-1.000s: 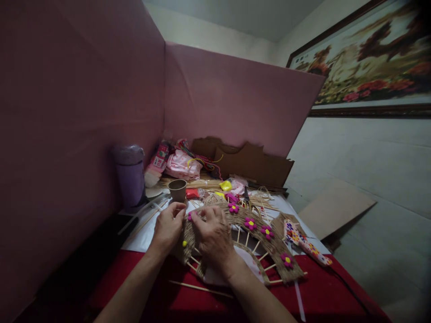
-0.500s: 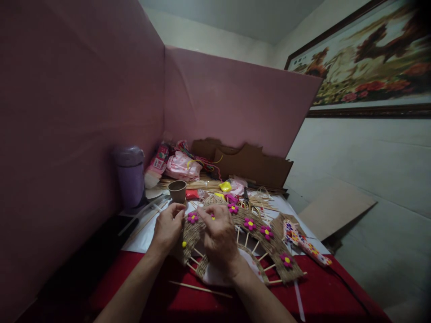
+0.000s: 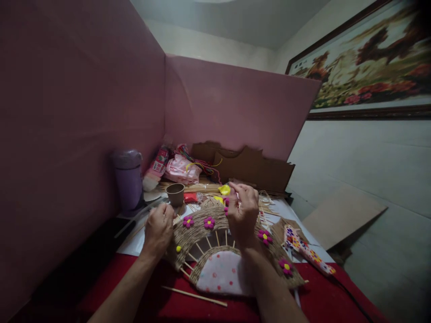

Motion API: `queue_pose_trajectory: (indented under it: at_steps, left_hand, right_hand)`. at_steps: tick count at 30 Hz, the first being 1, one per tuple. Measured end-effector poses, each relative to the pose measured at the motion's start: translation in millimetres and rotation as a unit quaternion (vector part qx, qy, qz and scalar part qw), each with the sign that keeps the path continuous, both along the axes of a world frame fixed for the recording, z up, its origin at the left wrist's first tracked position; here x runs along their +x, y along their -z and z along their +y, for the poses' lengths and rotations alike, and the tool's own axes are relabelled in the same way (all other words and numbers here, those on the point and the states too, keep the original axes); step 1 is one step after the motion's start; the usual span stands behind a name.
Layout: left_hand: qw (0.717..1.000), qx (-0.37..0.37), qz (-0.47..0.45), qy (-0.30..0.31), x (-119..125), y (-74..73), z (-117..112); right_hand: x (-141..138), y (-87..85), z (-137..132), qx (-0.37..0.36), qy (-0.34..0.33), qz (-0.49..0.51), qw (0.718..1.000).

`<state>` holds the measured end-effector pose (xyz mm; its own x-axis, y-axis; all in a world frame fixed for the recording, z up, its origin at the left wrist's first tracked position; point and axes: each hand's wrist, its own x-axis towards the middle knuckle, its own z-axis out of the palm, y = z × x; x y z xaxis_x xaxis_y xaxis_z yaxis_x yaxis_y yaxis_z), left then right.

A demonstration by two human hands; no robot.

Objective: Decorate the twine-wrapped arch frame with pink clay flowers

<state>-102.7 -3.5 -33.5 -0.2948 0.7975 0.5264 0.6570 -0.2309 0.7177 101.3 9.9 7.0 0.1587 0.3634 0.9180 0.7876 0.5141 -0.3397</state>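
Observation:
A half-round fan-shaped piece of twine woven over wooden sticks point(image 3: 198, 224) lies in front of me, with a dotted cloth half-circle point(image 3: 220, 271) at its base. Several magenta flowers point(image 3: 209, 223) with yellow centres sit along its outer band, and a lone yellow ball point(image 3: 178, 249) is at the left. My left hand point(image 3: 158, 231) is curled closed by the band's left edge; its fingertips hide whatever is in them. Raised over the band's upper right, my right hand point(image 3: 243, 213) pinches thumb and fingers together; anything between them is too small to make out.
Behind the fan are a brown cup point(image 3: 175, 194), a red packet point(image 3: 191, 198), a yellow packet point(image 3: 224, 190) and a bundle of sticks point(image 3: 202, 187). A purple tumbler point(image 3: 129, 181) stands left. A flower-patterned glue gun point(image 3: 308, 251) with a cord lies right. A loose stick point(image 3: 194, 296) is in front.
My right hand has moved up and right, off the flowers, uncovering the fan's middle and the dotted cloth. My left hand has shifted slightly left and down, its fingers more curled.

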Motion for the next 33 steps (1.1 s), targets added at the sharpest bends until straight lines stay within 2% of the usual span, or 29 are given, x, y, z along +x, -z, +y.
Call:
queue_pose_trajectory:
  at_steps: [4,9,12,16,18,20,23,26,29,31,33]
  left_hand:
    - [0.998,0.003,-0.055,0.016,2,-2.7,-2]
    - [0.987,0.041,-0.157,0.015,5,-3.1,2]
    - [0.970,0.055,-0.235,0.007,2,-1.3,5]
    - [0.932,0.067,-0.357,0.009,-3,0.3,8]
    - [0.921,0.081,-0.380,0.015,-3,0.1,10]
    - [0.925,0.089,-0.369,0.025,-2,-2.7,10]
    - [0.933,0.092,-0.343,0.058,-4,-17.9,8]
    - [0.902,0.100,-0.413,0.080,-13,-46.5,4]
    - [0.877,0.100,-0.447,0.146,-19,-74.4,6]
    - [0.881,0.079,-0.438,0.161,-15,-83.8,12]
    - [0.888,0.088,-0.424,0.153,-6,-83.2,19]
  right_hand:
    - [0,13.4,-1,0.006,0.037,-0.035,0.999]
    - [-7,12.6,-4,-0.017,0.065,-0.057,0.996]
    - [-10,12.7,-7,-0.007,0.075,-0.076,0.994]
    - [-13,16.7,-11,-0.022,0.074,-0.094,0.993]
    - [-12,18.3,-12,-0.022,0.067,-0.090,0.993]
    - [-9,19.3,-11,0.004,0.060,-0.066,0.996]
    - [-3,20.2,-9,0.062,0.054,-0.008,0.997]
    - [2,21.0,-8,0.100,0.052,0.027,0.993]
    - [4,22.2,-8,0.114,0.056,0.035,0.991]
    - [3,22.3,-9,0.124,0.052,0.036,0.990]
    - [2,19.9,-12,0.133,0.043,0.049,0.989]
